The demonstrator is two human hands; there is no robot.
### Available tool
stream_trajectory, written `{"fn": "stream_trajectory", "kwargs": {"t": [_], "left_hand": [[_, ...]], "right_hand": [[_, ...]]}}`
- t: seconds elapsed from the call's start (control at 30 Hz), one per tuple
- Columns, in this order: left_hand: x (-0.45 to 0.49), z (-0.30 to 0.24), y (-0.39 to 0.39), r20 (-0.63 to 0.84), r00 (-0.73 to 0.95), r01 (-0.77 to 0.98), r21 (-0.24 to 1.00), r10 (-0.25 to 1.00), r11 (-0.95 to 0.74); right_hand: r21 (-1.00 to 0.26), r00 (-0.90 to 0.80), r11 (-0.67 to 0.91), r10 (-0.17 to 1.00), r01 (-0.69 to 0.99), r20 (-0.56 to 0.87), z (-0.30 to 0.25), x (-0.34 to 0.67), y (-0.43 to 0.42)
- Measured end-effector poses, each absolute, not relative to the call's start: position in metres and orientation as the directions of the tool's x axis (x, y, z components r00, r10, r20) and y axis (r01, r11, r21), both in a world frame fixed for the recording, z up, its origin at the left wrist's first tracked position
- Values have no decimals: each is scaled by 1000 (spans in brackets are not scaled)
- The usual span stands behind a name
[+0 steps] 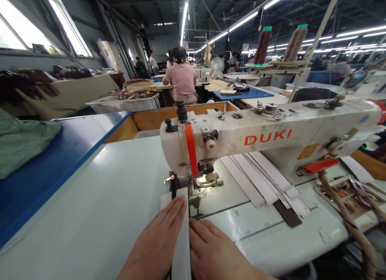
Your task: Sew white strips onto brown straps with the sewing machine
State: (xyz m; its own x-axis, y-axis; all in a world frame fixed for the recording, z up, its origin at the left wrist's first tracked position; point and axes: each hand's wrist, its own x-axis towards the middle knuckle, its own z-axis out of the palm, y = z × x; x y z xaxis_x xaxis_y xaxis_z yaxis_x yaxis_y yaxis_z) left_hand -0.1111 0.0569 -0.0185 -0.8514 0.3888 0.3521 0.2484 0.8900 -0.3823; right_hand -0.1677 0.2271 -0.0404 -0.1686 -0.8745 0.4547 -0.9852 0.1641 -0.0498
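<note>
— Closest to the camera, what do you see?

— Two hands lie flat on a white strip (181,239) that runs away from the camera towards the needle. Left hand (157,243) is open, fingers straight and together, palm down on the left part of the strip. Right hand (214,252) is open too, flat, with its fingers along the strip's right edge. Neither grips anything; they only press down.

— And the far end of that strip?

— It reaches under the presser foot (208,180) of the sewing machine (271,139), just beside a dark narrow piece (174,185) standing at its left edge.

— How much free surface is around the hands?

— Left of them the pale table (90,207) is bare and wide, out to a blue table edge (60,167) that slants across the left side. A green cloth bundle (21,143) sits on that blue top, well apart from the hands.

— To the right?

— Tighter. A fan of white strips (259,179) lies under the machine's arm, their near ends overlapping a dark brown strip (288,213). A printed ruler (271,231) runs along the table's front right edge. Beyond it, a tray of small bits (346,195) and a wrapped cable (346,215) crowd the corner.

— Further back?

— A person in a pink shirt (181,81) sits with their back turned, at another table, well apart. Two thread cones (263,44) stand on a rack above the machine.
</note>
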Motion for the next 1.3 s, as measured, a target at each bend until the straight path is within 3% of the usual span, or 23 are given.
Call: {"fn": "stream_trajectory", "kwargs": {"t": [0.37,0.5,0.83,0.97,1.3], "left_hand": [[-109,-20,55,360,-856,256,-331,372,908],[-110,-23,54,357,-859,249,-334,366,909],[-111,-26,53,306,-885,267,-284,350,921],[-113,-25,54,278,-898,270,-263,341,926],[-121,5,64,-3,-971,238,-27,238,971]], "right_hand": [[-36,-163,171,-823,-985,544,-38,-170,227],[-50,-153,147,-863,-988,481,-38,-170,228],[-75,-178,162,-859,-984,479,-41,-168,227],[-102,-155,125,-910,-987,384,-30,-171,232],[-194,-173,114,-932,-974,320,-13,-183,243]]}}
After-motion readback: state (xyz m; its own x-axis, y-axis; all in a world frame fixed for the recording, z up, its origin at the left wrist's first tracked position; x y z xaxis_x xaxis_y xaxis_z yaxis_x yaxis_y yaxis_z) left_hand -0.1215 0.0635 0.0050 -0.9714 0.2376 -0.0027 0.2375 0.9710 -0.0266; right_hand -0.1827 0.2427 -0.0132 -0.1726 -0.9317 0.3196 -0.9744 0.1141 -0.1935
